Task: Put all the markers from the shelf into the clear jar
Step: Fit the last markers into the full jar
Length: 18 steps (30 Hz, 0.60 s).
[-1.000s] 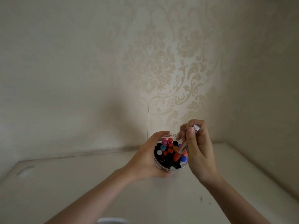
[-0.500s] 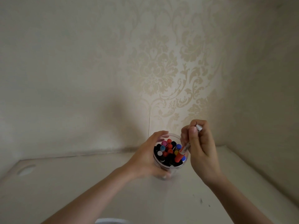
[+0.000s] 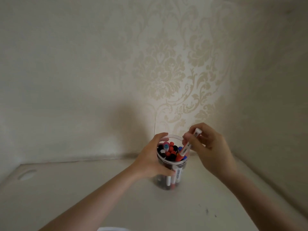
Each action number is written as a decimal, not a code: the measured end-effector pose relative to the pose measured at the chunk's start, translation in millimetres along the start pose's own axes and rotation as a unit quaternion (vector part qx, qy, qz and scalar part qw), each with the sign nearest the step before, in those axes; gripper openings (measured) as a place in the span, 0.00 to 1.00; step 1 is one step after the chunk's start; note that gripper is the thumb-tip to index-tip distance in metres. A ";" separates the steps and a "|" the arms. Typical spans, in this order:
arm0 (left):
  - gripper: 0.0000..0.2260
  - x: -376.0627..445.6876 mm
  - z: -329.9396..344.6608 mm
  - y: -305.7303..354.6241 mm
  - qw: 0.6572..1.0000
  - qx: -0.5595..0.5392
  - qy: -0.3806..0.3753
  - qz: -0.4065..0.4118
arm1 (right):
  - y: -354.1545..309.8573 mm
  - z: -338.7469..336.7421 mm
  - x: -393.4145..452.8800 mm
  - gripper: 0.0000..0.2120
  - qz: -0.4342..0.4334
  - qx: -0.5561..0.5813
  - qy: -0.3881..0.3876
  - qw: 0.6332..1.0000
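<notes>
left hand point(image 3: 150, 161) wraps round the near-left side of the clear jar point(image 3: 171, 162), fingers curled over its wall and thumb up at the rim, steadying it on the shelf point(image 3: 86, 189). inside the jar it's packed, caps of red, black, blue, pink and white crowded at the mouth. just right of the jar, right hand point(image 3: 209, 148) pinches a red marker point(image 3: 184, 150) near its white upper end, fingers curled round the barrel. the marker is tilted, red cap down, poking in at the jar's right rim among the others.

risk from here, as i read it: the jar is so full the cap may jam on a neighbour, and pushing harder could tip the jar or pop another marker out. letting go too early could see it slide out over the rim.

the shelf is pale, with a shallow oval recess point(image 3: 26, 174) far left of the jar and small dark specks point(image 3: 207, 211) to its near right. behind the jar, cream damask wallpaper point(image 3: 166, 72) meets at a corner.
</notes>
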<state>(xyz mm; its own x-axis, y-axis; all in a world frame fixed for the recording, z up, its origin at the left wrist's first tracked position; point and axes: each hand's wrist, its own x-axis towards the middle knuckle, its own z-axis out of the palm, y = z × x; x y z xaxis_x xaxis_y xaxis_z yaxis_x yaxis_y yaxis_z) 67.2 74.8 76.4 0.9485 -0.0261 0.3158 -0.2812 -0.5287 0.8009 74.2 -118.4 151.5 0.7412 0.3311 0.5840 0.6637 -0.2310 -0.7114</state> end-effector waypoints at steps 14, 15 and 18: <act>0.53 17.2 -3.7 -1.3 0.995 -0.029 -0.018 -0.098 | 10.7 2.8 54.7 0.03 0.016 -0.095 -0.084 0.992; 0.53 17.4 -3.8 -1.4 0.995 -0.028 -0.022 -0.098 | 10.0 4.5 54.9 0.03 0.002 -0.108 -0.088 0.990; 0.54 17.5 -3.6 -3.9 0.994 -0.030 -0.027 -0.104 | 3.2 8.4 54.3 0.05 -0.040 -0.148 -0.107 0.982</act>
<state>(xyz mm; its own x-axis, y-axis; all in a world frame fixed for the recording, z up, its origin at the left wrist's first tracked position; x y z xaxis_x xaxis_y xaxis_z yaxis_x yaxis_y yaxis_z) 84.4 79.5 80.7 0.9929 0.0329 0.1140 -0.0847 -0.4761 0.8753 115.8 -93.5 177.7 0.6680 0.5369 0.5153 0.7429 -0.4413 -0.5033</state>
